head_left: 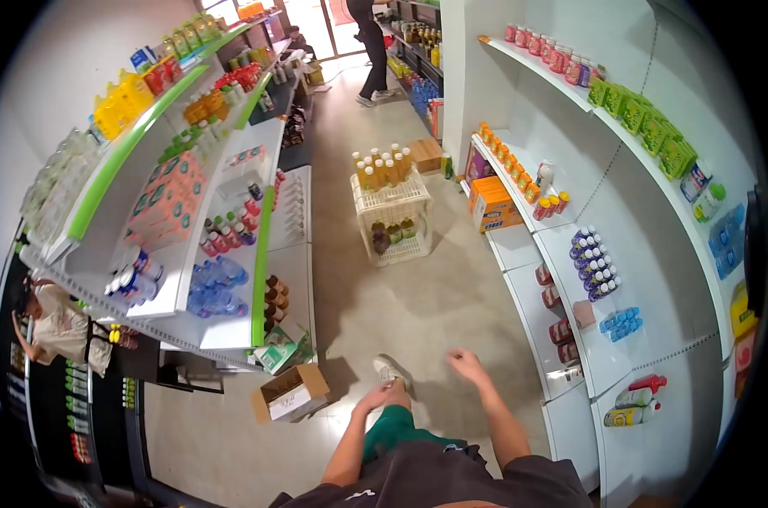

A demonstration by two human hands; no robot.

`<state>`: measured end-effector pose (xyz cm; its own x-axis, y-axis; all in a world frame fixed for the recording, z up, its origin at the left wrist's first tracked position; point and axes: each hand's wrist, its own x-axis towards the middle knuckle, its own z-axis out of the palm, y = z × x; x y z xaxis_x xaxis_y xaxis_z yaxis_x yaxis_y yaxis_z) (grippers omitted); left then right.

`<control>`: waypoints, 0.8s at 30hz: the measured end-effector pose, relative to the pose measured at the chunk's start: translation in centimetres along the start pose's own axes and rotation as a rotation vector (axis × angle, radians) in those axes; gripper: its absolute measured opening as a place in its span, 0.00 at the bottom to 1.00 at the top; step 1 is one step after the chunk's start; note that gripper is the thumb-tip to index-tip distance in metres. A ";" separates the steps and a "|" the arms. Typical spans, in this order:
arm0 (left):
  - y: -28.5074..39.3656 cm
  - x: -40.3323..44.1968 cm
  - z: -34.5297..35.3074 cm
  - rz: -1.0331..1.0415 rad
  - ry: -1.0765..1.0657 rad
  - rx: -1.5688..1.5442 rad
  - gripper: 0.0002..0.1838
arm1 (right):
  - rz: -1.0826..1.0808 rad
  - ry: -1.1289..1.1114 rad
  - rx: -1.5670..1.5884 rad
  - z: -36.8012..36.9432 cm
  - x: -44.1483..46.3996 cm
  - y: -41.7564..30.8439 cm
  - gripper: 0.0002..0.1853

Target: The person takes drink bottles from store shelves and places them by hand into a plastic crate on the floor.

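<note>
My left hand (377, 396) hangs low over my leg, close to my shoe (392, 370), its fingers loosely extended and holding nothing visible. My right hand (468, 366) is held out over the bare floor, fingers loose and slightly bent, with nothing visible in it. Neither hand touches any goods. Left of my left hand, an open cardboard box (292, 393) stands on the floor. Farther up the aisle is a white plastic crate (392, 201), with several yellow-brown bottles (382, 169) with pale caps on top and darker bottles (392, 232) inside.
White shelves with green edges (259, 262) line the left side, stocked with bottles and pink packs (165, 199). Curved white shelving (553, 245) on the right holds purple-labelled bottles (594, 262) and an orange box (492, 204). Another person (370, 51) stands up the aisle; one more (62, 322) is at far left.
</note>
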<state>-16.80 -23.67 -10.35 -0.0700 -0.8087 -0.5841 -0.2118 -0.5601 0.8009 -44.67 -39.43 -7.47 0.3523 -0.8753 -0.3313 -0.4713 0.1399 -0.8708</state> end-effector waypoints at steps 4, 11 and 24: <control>-9.0 3.1 -6.8 -0.318 0.313 -0.253 0.25 | -0.023 -0.101 -0.045 0.6 7.2 -8.6 0.23; -14.4 4.2 -15.8 -0.791 0.208 0.020 0.22 | 0.024 -0.226 -0.460 -7.1 19.4 -7.9 0.23; 11.3 30.8 -25.7 -0.157 0.514 -0.409 0.25 | 0.134 -0.028 -0.293 -5.3 52.5 -17.8 0.22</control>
<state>3.67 -59.53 -15.91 0.4258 -0.6379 -0.6417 0.2114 -0.6194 0.7560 -22.09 -90.29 -7.40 0.2914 -0.8443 -0.4497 -0.7264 0.1106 -0.6783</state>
